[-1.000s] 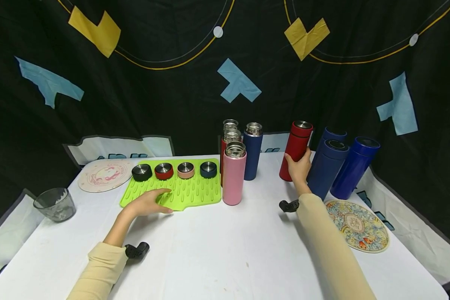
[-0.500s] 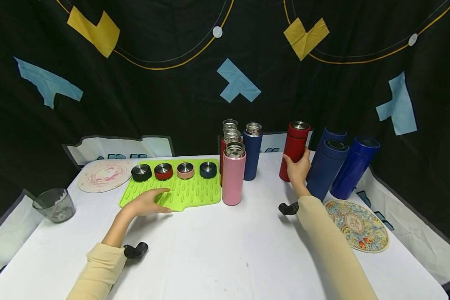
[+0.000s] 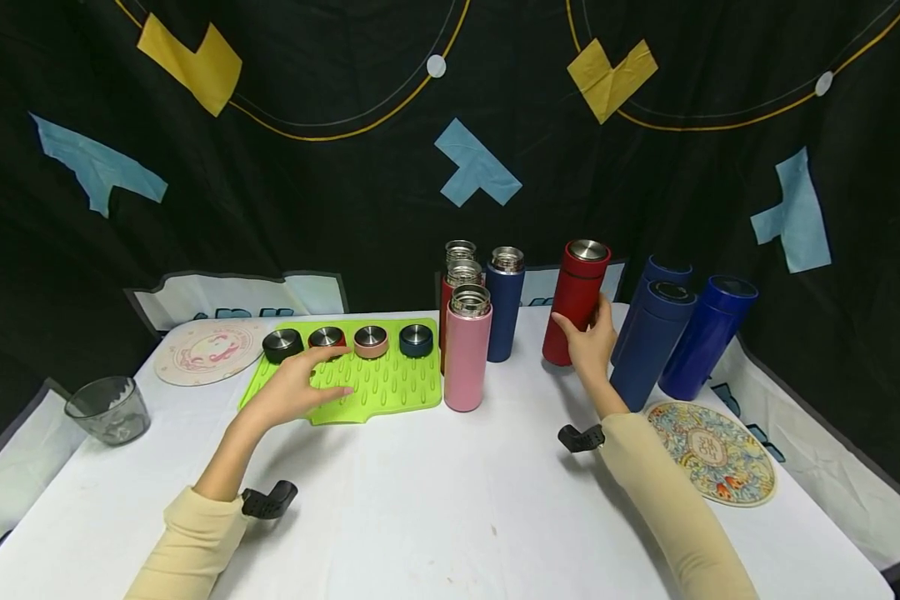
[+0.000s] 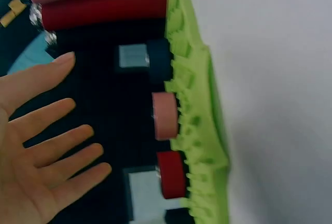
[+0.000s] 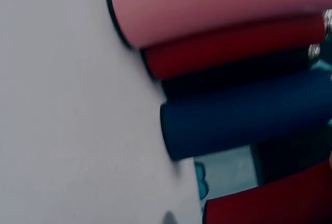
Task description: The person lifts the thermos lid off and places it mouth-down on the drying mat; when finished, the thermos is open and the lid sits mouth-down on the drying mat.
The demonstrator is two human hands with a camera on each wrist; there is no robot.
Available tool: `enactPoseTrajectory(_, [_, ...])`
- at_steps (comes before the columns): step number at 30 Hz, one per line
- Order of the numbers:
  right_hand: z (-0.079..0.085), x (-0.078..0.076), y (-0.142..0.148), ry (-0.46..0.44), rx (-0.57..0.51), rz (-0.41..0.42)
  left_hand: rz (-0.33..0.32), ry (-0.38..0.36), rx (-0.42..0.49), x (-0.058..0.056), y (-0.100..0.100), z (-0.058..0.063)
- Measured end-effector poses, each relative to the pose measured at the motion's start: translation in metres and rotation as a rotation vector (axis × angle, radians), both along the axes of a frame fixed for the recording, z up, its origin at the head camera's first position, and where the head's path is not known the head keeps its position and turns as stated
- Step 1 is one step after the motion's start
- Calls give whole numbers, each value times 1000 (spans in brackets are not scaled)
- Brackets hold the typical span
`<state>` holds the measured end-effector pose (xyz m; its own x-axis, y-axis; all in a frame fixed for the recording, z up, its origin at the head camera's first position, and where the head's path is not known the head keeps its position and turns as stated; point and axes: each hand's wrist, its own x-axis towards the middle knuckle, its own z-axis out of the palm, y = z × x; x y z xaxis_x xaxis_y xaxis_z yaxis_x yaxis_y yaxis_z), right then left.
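My right hand (image 3: 594,346) grips a red thermos bottle (image 3: 579,292) with a steel-topped lid, keeping it almost upright at the back right; in the right wrist view only the bottle's lower part (image 5: 275,206) shows. Over the front left of a lime-green drying mat (image 3: 412,387), my left hand (image 3: 288,387) holds nothing, its fingers spread. On the mat sit a black lid (image 3: 282,345), a red lid (image 4: 171,175), a pink lid (image 3: 371,342) and a navy lid (image 3: 416,340). Left fingertips overlap the red lid in the head view.
Lidless bottles stand right of the mat, among them a pink bottle (image 3: 467,354) and a navy bottle (image 3: 504,304). Several lidded blue bottles (image 3: 654,346) stand beyond my right wrist. A patterned coaster (image 3: 712,452), a pink-print coaster (image 3: 210,352) and a glass (image 3: 110,410) lie farther out.
The red bottle has moved left with my right hand, away from the blue bottles. My left hand has risen and shifted slightly over the mat toward the lids.
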<state>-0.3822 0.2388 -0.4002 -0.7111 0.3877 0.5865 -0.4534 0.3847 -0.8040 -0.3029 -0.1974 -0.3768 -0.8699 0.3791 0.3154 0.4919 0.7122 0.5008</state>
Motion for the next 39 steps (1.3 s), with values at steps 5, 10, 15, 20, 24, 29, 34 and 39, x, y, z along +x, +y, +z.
enactPoseTrajectory(5, [11, 22, -7, -3, -20, 59, -1, 95, 59, 7, 16, 17])
enactPoseTrajectory(10, [37, 59, -20, -11, -1, 131, -19, 196, 120, 17, 33, 36])
enactPoseTrajectory(15, [55, 87, -29, -51, 26, 188, -38, 244, 195, 28, 47, 51])
enactPoseTrajectory(20, [50, 92, -27, -75, 43, 280, -82, 282, 234, 38, 58, 63])
enactPoseTrajectory(24, [57, 109, -36, -81, 82, 348, -117, 313, 264, 44, 67, 70])
enactPoseTrajectory(29, [74, 135, -54, -68, 166, 380, -172, 349, 315, 50, 79, 82])
enactPoseTrajectory(34, [56, 124, -60, -23, 243, 409, -218, 354, 354, 55, 88, 88])
enactPoseTrajectory(39, [55, 127, -70, 24, 323, 453, -251, 318, 376, 62, 95, 92])
